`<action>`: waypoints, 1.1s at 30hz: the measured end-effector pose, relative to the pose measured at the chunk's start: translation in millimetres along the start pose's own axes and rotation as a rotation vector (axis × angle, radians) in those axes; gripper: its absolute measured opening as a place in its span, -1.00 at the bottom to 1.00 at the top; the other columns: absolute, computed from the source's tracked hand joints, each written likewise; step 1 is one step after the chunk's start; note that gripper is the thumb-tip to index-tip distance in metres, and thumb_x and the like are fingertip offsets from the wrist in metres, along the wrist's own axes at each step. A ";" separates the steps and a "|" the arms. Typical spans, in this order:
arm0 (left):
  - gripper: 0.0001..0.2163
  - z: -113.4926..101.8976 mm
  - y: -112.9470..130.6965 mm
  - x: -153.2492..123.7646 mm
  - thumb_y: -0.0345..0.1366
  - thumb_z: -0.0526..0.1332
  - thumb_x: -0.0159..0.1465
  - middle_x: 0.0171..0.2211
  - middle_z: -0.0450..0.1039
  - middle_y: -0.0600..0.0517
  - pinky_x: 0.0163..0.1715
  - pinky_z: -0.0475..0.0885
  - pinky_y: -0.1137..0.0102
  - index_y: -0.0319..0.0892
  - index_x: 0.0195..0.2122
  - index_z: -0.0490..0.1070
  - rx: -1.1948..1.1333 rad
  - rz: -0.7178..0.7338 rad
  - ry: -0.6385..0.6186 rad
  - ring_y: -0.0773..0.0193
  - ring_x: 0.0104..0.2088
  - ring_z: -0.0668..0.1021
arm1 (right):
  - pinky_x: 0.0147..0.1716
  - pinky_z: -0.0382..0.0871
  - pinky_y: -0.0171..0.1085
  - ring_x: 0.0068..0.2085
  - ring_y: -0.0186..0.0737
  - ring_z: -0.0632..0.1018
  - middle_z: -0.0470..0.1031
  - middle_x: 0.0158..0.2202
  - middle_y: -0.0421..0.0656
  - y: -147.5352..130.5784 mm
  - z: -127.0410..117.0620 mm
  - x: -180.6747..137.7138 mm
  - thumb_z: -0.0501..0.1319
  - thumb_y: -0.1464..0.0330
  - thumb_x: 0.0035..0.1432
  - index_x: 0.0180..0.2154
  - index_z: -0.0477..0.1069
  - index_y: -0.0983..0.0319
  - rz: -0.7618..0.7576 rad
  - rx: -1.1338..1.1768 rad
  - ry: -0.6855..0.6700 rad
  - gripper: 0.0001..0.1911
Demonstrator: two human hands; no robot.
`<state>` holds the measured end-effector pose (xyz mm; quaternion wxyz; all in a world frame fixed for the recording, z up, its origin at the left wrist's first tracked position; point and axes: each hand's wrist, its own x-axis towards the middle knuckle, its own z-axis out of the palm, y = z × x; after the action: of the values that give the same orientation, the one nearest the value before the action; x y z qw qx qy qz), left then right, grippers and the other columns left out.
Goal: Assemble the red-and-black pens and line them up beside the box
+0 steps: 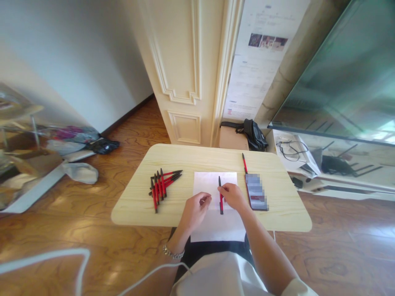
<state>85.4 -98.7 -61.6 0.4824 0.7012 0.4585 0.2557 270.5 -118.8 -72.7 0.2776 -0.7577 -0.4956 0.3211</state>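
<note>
Head view: the right hand (231,196) is clamped on a slim red-and-black pen (221,201) over a white paper sheet (216,230) at lower centre of the frame. The left hand (196,209) is curled at the sheet's left edge, fingertips close together; its grip cannot be determined. Crossed red-and-black pens (159,187) lie left of centre on the pale wood-grain desk (132,209).

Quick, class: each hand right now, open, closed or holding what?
Left hand: fingers curled, no pen visible; anything smaller cannot be told.
Right hand: closed, holding a red-and-black pen.
</note>
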 end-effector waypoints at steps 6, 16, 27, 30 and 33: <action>-0.61 18.9 9.3 0.6 0.04 0.11 0.21 -0.43 0.52 -0.08 -0.44 0.42 0.39 -0.23 -0.31 0.46 -0.417 -0.090 -0.086 0.22 -0.45 0.54 | -0.47 0.22 -0.36 -0.45 -0.31 0.40 0.44 -0.49 -0.19 -12.3 2.4 -18.1 0.16 0.09 0.08 -0.37 0.49 0.26 -0.090 0.565 -0.028 -0.64; -0.66 28.8 10.0 -1.3 -0.01 0.25 0.12 -0.46 0.49 0.00 -0.46 0.42 0.42 -0.23 -0.34 0.40 -0.792 -0.247 -0.066 0.29 -0.47 0.55 | -0.43 0.32 -0.31 -0.39 -0.28 0.46 0.50 -0.36 -0.14 -23.7 14.8 -23.2 0.25 0.15 0.02 -0.21 0.49 0.25 -0.044 0.883 -0.064 -0.64; -0.69 38.8 9.4 -6.6 -0.02 0.17 0.19 -0.65 0.23 0.15 -0.69 0.06 0.51 -0.19 -0.47 0.34 -0.579 -0.134 0.032 0.45 -0.67 0.26 | -0.57 0.25 -0.34 -0.52 -0.32 0.41 0.46 -0.51 -0.16 -40.3 36.5 -13.1 0.14 0.03 0.09 -0.43 0.43 0.25 0.005 0.858 0.215 -0.60; -0.64 41.9 10.5 -9.0 0.01 0.17 0.19 -0.68 0.11 0.19 -0.72 -0.07 0.52 -0.19 -0.55 0.24 -0.737 -0.219 -0.001 0.52 -0.73 0.12 | -0.61 0.20 -0.36 -0.53 -0.34 0.38 0.43 -0.53 -0.18 -39.2 39.4 -14.0 0.12 0.03 0.10 -0.40 0.42 0.25 0.013 0.946 0.174 -0.60; -0.62 44.0 11.8 -10.2 0.04 0.18 0.16 -0.65 0.17 0.18 -0.72 -0.09 0.52 -0.20 -0.53 0.24 -0.899 -0.290 -0.043 0.54 -0.74 0.10 | -0.67 0.14 -0.37 -0.56 -0.33 0.38 0.47 -0.49 -0.15 -36.9 36.5 -14.2 0.12 0.00 0.08 -0.33 0.42 0.25 0.060 1.059 0.013 -0.57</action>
<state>120.8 -128.6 -67.8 0.7782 0.3567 0.3856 0.3443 217.3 -115.2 -65.8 0.6159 -0.5299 -0.2419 0.5305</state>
